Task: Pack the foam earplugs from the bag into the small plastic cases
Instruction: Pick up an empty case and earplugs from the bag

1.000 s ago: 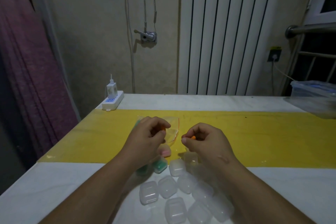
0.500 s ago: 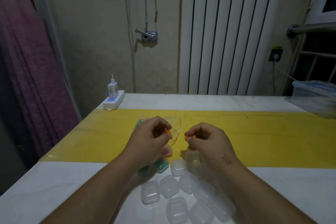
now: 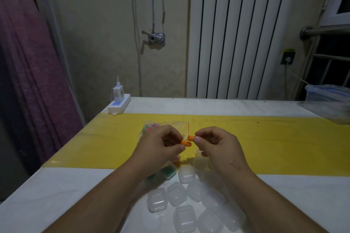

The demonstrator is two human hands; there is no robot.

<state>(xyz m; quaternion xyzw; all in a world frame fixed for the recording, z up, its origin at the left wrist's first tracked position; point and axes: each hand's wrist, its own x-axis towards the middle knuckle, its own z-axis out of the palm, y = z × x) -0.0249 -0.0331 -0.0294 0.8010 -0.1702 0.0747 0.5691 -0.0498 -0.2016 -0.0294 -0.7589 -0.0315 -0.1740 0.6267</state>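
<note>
Over yellow cloth (image 3: 265, 138), left hand (image 3: 161, 149) and right hand (image 3: 217, 147) pinch earplugs (image 3: 186, 143) (orange).

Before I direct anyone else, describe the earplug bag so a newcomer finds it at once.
Look at the yellow strip across the white table. On it, just beyond the left hand, lies the bag: flat, clear, crinkled plastic with coloured bits inside, unlike the rigid boxy cases nearer the person.

No text, label, brand or number could be read anywhere; the blue marks on the power strip (image 3: 119, 104) at the table's (image 3: 227, 106) far left corner were too small to tell.
</note>
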